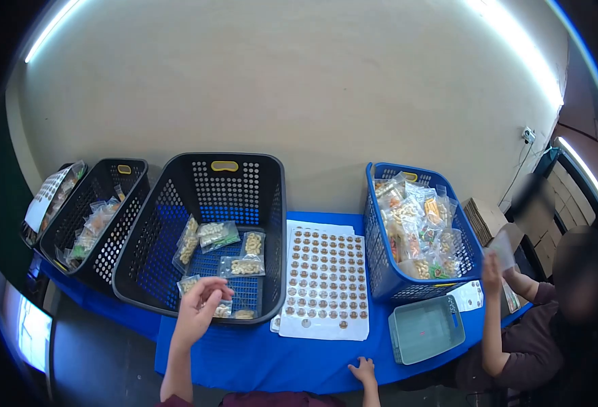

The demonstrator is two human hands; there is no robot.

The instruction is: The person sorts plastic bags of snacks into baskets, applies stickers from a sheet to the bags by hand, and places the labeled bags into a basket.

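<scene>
Left hand (201,305), half-open, hangs over the big basket's (207,190) front edge, near its packets (215,235); right hand (363,371), spread, is at the worktop's (245,366) front edge. Sheets (324,288) lie beside the basket, likely for easy reach.

Glossy plastic packets (242,266), paper sheets (327,283)

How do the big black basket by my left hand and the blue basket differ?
The black basket looks larger than the blue basket. The black basket has a few packets spread low inside, while the blue basket is heaped with packets. My left hand is over the black basket's near side; neither hand is at the blue basket. Both have perforated walls.
</scene>
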